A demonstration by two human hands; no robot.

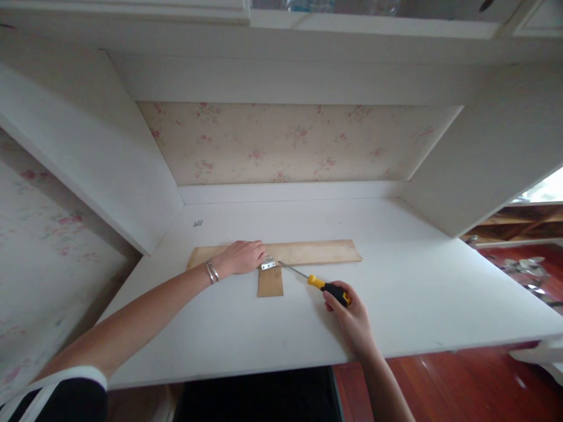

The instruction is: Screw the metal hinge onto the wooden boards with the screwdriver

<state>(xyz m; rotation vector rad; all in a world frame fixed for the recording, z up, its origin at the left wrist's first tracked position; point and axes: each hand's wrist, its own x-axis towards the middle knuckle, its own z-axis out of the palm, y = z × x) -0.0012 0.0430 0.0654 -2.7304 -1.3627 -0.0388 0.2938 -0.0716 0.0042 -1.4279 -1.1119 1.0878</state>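
R hand [352,319] gripping screwdriver [323,285]

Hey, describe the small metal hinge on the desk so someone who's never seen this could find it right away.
Start at the white desk and find the long wooden strip lying across its middle. Just below it sits a short wooden piece; the metal hinge bridges the two, beside the left hand and at the tip of the screwdriver held by the right hand. It is the only shiny silver thing among tan wood.

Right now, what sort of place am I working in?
Probably a room in a home: a white built-in desk set in an alcove, floral wallpaper behind it, and red wooden flooring below. The hands work a hinge there.
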